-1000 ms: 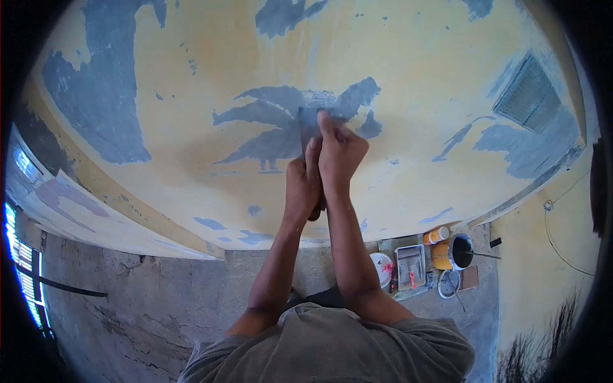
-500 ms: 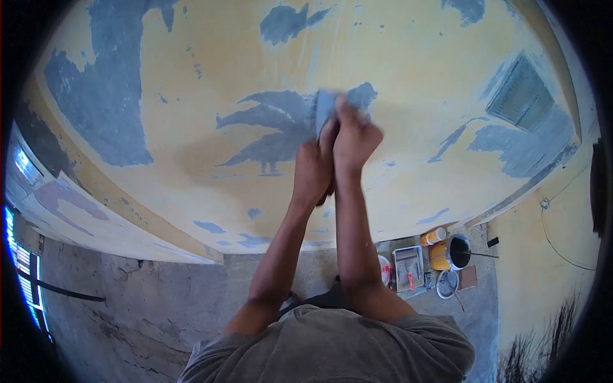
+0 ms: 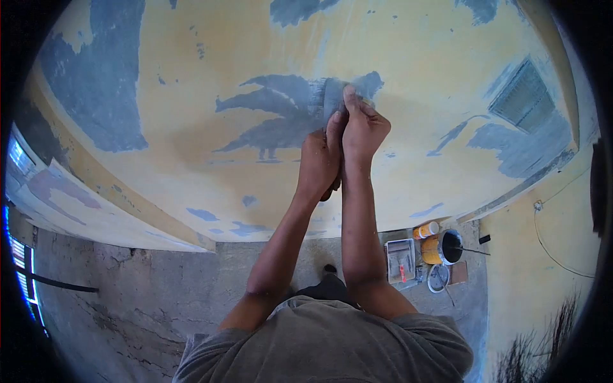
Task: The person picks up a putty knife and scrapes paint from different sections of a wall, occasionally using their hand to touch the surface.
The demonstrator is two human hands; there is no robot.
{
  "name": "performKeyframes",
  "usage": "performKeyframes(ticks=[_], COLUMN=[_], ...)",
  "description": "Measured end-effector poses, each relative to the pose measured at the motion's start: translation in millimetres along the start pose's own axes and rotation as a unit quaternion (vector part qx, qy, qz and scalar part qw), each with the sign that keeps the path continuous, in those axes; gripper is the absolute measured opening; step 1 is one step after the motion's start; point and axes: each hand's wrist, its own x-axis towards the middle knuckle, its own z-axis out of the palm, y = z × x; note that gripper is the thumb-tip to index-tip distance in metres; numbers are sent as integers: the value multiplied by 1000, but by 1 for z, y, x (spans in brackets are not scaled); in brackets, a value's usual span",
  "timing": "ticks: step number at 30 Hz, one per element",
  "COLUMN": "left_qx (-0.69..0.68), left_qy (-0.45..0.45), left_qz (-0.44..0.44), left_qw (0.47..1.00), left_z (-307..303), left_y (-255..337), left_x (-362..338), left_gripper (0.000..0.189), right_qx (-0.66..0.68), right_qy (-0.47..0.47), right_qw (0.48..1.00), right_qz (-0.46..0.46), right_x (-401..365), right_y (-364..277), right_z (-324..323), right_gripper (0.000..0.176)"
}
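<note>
Both hands are together at a flat grey scraper blade (image 3: 332,94), which lies against the yellow wall (image 3: 185,127). My left hand (image 3: 319,150) is closed on its lower part, the thumb pointing up. Beside it, my right hand (image 3: 365,131) is closed too, with its fingers pressed at the blade's right side. The tool's handle is mostly hidden by the hands. Around the blade is a grey bare patch (image 3: 281,131) with ragged edges, and a fresh streaky smear shows just left of the blade.
On the floor at lower right stand a paint tray (image 3: 401,242), a yellow bucket (image 3: 431,250), a small orange-and-white tub (image 3: 426,230) and a round white container (image 3: 438,278). A grey vent (image 3: 522,94) is set in the wall. A side wall (image 3: 543,268) with a cable rises at right.
The hands and scraper have shifted slightly right relative to the wall patch. The view has moved a little, so the buckets appear higher and a foot shows below.
</note>
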Motion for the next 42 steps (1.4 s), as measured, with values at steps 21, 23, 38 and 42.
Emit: performKeyframes(ticks=[21,23,38,42], left_qx=[29,-18,408,393], left_qy=[61,50,-74,35], left_qz=[50,0,-609,-675], left_qw=[996,999,676,624], left_z=[12,14,-278,-284], left_y=[-1,-6,-386,-344], left_x=[-2,-13,-686,-742], left_gripper=[70,69,26,34], right_qx=[-16,-135,-437,-447], right_qy=[-38,-40,-103,-101], right_qw=[999,986,646,580], right_qz=[-5,-90,617,674], right_x=[4,2,-468,-500], right_y=[8,1,234,180], right_z=[-11,-16,-733,-769], right_gripper=[39,45,43,41])
